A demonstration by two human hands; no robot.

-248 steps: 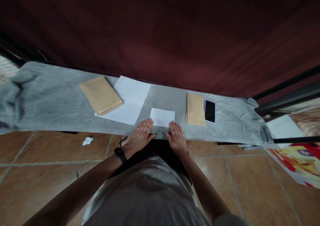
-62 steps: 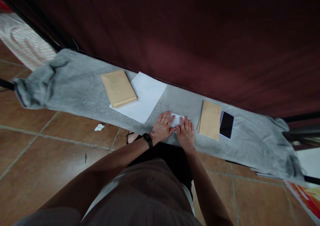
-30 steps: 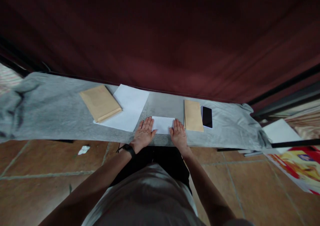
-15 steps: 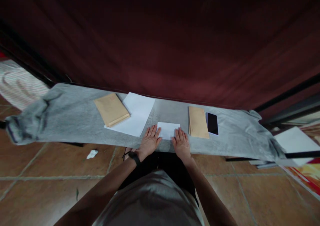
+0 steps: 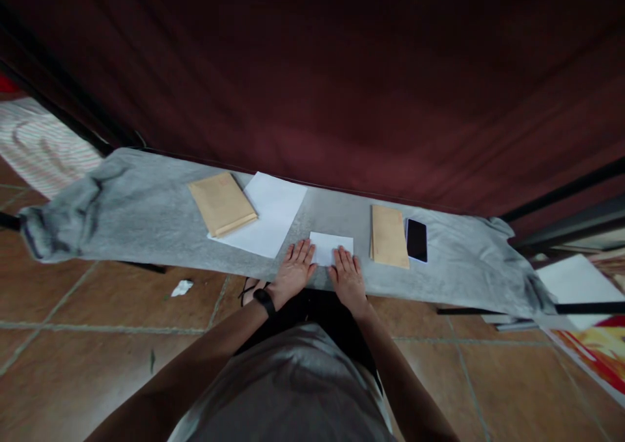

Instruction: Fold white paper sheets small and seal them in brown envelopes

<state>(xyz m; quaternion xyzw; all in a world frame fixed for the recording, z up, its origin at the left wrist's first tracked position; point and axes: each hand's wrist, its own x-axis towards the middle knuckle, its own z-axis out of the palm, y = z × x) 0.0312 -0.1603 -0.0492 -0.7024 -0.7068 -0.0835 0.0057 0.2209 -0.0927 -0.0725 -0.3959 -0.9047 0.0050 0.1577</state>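
Note:
A small folded white paper lies on the grey cloth covering a narrow table. My left hand, with a black wristband, lies flat with fingers stretched out, touching the paper's left edge. My right hand lies flat over the paper's near right corner, fingers together and extended. Neither hand grips anything.
A brown envelope lies on a large white sheet to the left. Another brown envelope and a black phone lie to the right. A dark red curtain hangs behind. A paper scrap lies on the tiled floor.
The white paper is smaller than in the earliest frame, having been folded. Both hands have stayed flat at its edges; my right hand has slid slightly inward. The camera view shifted.

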